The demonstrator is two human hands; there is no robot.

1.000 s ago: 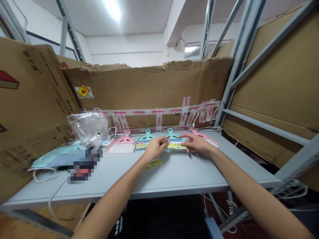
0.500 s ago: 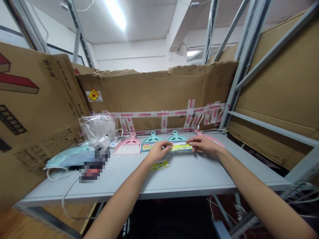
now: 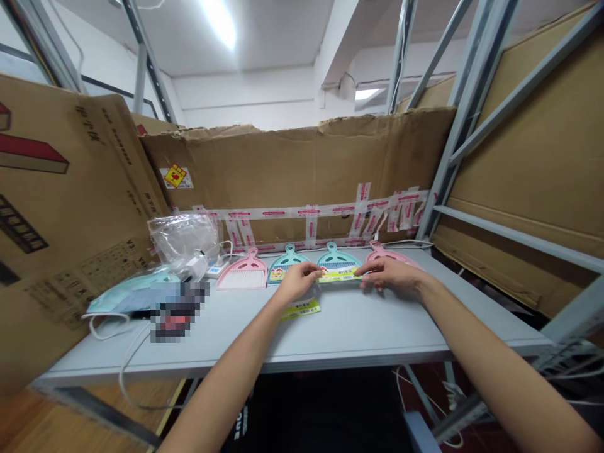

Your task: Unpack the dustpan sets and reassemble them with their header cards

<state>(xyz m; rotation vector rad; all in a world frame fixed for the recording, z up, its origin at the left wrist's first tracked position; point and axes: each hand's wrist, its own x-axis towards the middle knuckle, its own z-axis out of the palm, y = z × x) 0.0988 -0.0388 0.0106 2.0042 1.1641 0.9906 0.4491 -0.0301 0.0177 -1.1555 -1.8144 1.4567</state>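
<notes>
Dustpans (image 3: 289, 258) — two pink, two teal — sit in a row beyond the left hand (image 3: 298, 281) and right hand (image 3: 395, 273). Leftmost pink dustpan (image 3: 250, 259) contains a white brush (image 3: 243, 279); teal dustpan (image 3: 332, 253) beyond the gap between hands contains a blue-bristled brush (image 3: 340, 266). Left hand pinches the yellow-green label (image 3: 338, 275) at its left end; right hand meets its right end, grip unclear. Second label (image 3: 302, 309) lies nearer, below the left hand.

"V3" (image 3: 130, 242) legible on left carton (image 3: 75, 207). Back carton (image 3: 292, 163) carries a yellow-and-red diamond sign (image 3: 175, 177). Yellow-green cards (image 3: 337, 275): lettering too small.
</notes>
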